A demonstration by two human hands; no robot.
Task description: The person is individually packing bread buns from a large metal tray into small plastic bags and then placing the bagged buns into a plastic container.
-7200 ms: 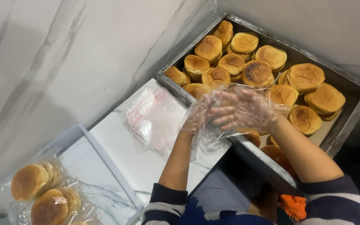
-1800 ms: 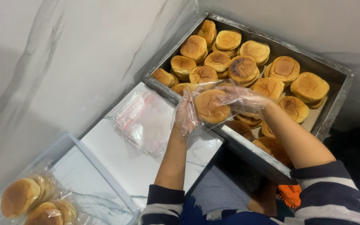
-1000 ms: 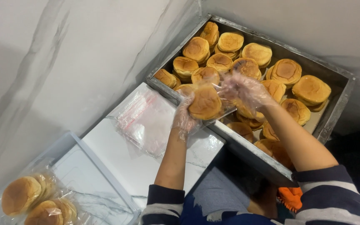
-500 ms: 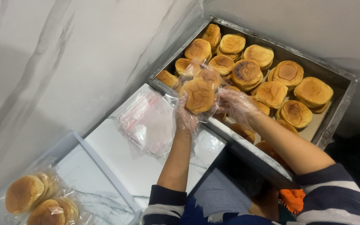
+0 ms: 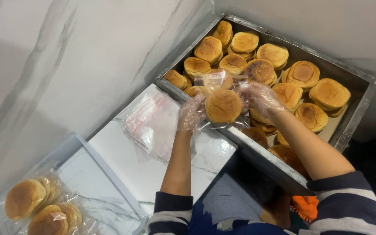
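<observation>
Big rectangular metal baking tray point(image 5: 357, 114) packed with round golden-brown buns sits top right. A stack of empty clear plastic bags point(image 5: 151, 122) lies on the white counter. Over the tray's near edge, the gloved left hand point(image 5: 191, 114) and right hand point(image 5: 261, 98) each pinch a side of a clear bag holding one golden bun point(image 5: 223, 105).

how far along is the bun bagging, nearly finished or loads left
Early on, by the look of it. Done: two filled bags lie in the white tray. In hand: left hand and right hand hold a clear bag with one bun inside. Left: the metal tray remains mostly full of loose buns, and empty bags wait.
</observation>
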